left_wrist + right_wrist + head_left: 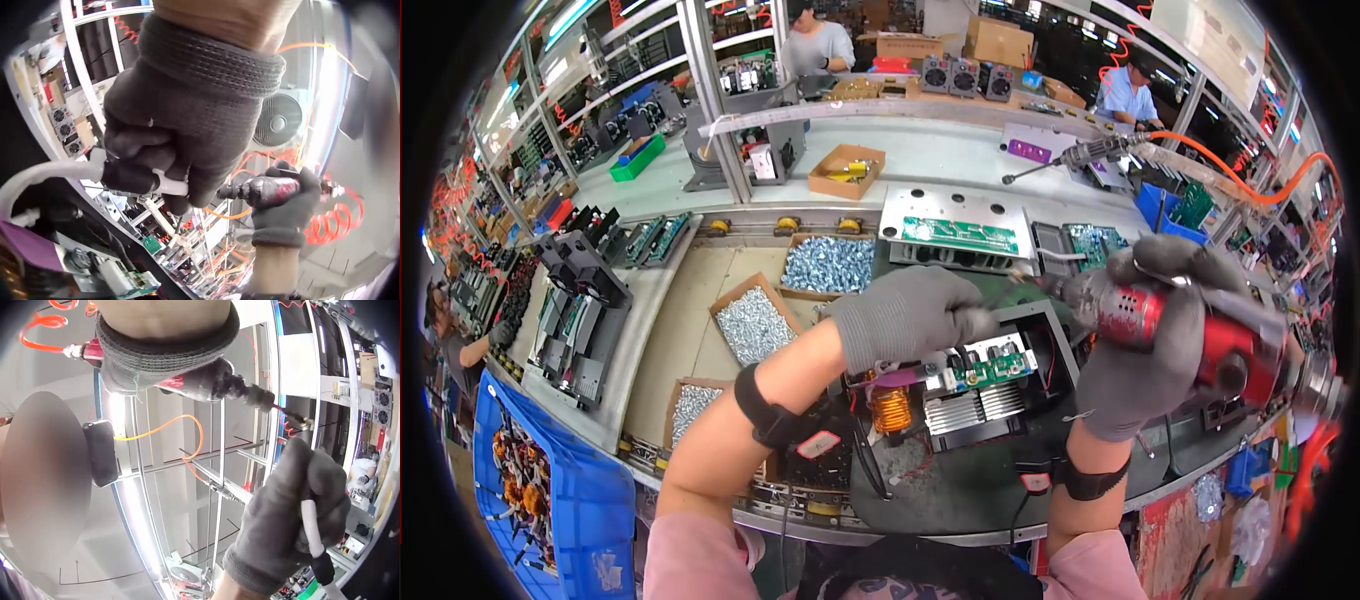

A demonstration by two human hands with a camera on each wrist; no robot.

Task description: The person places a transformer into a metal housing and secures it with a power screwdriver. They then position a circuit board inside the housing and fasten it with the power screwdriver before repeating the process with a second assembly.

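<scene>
My gloved left hand (pixel 910 318) (pixel 187 112) (pixel 284 515) pinches a thick white cable (pixel 50 172) (pixel 310 525) with a black sleeve (pixel 128 177). In my right hand (pixel 1145 360) (pixel 284 215) (pixel 140 362) is a red power driver (pixel 1128 315) (pixel 275 190), gripped around its body. The driver's bit points left at the left fingertips; in the right wrist view a small metal piece (pixel 305 424) shows at its end. Below the hands lies an open dark chassis with a green circuit board (pixel 995 368), a finned heatsink (pixel 970 412) and a copper coil (pixel 891 409).
Boxes of screws (pixel 830 265) (pixel 756 325) stand left of the chassis. Behind it lies a white metal panel with a green board (pixel 960 235). Another driver (pixel 1100 150) hangs on an orange hose at the upper right. A blue bin (pixel 605 500) stands lower left.
</scene>
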